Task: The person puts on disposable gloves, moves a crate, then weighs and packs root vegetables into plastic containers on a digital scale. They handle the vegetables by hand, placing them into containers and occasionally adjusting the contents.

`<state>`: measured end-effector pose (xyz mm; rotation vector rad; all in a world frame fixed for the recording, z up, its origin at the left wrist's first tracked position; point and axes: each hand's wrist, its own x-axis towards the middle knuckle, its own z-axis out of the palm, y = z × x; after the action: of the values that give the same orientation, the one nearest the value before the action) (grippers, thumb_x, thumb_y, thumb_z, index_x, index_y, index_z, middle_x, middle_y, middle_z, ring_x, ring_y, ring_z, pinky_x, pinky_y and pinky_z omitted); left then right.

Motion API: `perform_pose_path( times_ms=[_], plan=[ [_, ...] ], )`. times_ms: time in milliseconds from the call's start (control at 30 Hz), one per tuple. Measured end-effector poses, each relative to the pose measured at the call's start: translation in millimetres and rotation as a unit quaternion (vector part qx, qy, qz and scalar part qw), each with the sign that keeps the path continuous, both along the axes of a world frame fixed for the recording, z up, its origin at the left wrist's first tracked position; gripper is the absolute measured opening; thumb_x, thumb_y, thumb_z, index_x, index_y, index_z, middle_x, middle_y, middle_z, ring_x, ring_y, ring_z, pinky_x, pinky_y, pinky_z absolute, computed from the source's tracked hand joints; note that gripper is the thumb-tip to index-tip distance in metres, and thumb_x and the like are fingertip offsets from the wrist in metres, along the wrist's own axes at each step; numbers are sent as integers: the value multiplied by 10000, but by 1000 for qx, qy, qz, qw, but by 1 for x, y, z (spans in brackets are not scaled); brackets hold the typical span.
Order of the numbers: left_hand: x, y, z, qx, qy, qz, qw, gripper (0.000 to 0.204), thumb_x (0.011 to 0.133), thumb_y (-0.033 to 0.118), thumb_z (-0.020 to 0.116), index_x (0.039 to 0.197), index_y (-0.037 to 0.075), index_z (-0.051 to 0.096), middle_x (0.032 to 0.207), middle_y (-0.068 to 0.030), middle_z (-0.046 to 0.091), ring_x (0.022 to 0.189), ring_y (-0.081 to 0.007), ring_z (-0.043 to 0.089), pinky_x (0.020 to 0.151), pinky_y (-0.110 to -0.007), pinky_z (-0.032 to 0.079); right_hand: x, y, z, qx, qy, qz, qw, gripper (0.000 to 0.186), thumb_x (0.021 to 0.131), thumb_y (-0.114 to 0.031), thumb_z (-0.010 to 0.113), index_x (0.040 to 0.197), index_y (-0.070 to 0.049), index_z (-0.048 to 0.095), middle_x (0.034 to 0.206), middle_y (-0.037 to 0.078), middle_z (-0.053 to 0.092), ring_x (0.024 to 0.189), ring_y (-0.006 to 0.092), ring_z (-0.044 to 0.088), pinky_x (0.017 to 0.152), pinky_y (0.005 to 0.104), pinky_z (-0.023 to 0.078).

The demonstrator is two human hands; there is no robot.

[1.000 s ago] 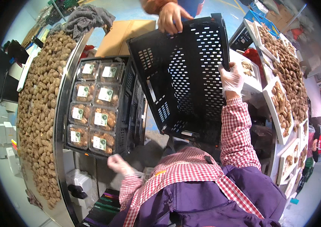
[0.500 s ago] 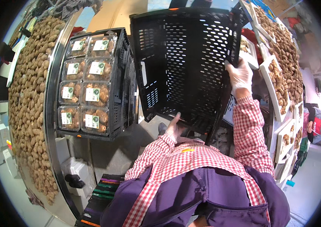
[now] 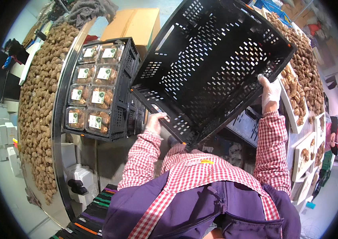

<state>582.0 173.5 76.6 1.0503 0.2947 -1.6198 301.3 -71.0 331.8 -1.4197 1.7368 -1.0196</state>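
- At far left, a long heap of brown mushrooms (image 3: 43,107) lies on a metal-edged table
- Beside it, clear lidded punnets (image 3: 98,96) with pale labels fill the black top crate (image 3: 126,93) of a stack, two across and four deep
- Left of centre, the wearer's gloved left hand (image 3: 154,123) grasps the lower-left wall of a second crate, fingers at its handle slot (image 3: 157,108)
- In the centre, that perforated black plastic crate (image 3: 185,99) is held tilted in front of the body, between the stack and the right-hand trays, its open side facing the wearer and nothing visible inside; it should handle as stiff, fairly light but bulky, sturdy, and a little slick under gloves, so the slot and opposite rim look the surest holds
- Right of centre, the gloved right hand (image 3: 271,95) grips the crate's right-hand rim
- At far right, white trays (image 3: 297,128) hold more mushrooms
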Motion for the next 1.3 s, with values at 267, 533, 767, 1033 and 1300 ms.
perform_pose_path(
  times_ms=[267, 533, 767, 1033, 1300],
  plan=[
    [43, -10, 87, -19, -157, -98, 983, 290, 713, -46, 584, 957, 77, 485, 646, -77, 548, 557, -214, 555, 564, -385, 507, -69, 48, -6, 129, -128, -98, 978, 432, 718, -203, 722, 1082, -23, 574, 888, 91, 641, 678, 189, 619, 495, 277, 491],
    [26, 24, 178, 32, -285, -214, 934, 274, 644, -9, 584, 900, 49, 504, 584, -60, 520, 488, -197, 534, 492, -322, 482, -140, 185, -40, 233, -215, -171, 933, 340, 732, -192, 695, 965, 0, 538, 778, 90, 615, 582, 200, 607, 449, 304, 503],
    [0, 45, 206, 145, -329, -269, 894, 314, 602, -74, 587, 881, 42, 500, 630, -55, 499, 456, -235, 516, 411, -345, 465, -178, 267, -49, 356, -269, -273, 852, 391, 751, -129, 687, 1063, 13, 498, 819, 113, 604, 576, 234, 609, 465, 348, 526],
    [-68, 5, 180, 15, -335, -332, 881, 242, 615, -83, 592, 797, 43, 494, 597, -54, 498, 468, -210, 528, 430, -333, 464, -232, 304, -35, 312, -278, -344, 841, 328, 762, -131, 680, 1013, 29, 541, 887, 147, 618, 697, 275, 628, 608, 396, 551],
    [-113, -63, 136, -5, -304, -404, 863, 297, 614, -110, 601, 861, 40, 531, 642, -58, 537, 497, -225, 539, 473, -346, 468, -245, 319, -50, 282, -279, -446, 803, 252, 781, -116, 657, 965, 38, 582, 862, 122, 627, 741, 253, 628, 655, 390, 546]
  ],
)
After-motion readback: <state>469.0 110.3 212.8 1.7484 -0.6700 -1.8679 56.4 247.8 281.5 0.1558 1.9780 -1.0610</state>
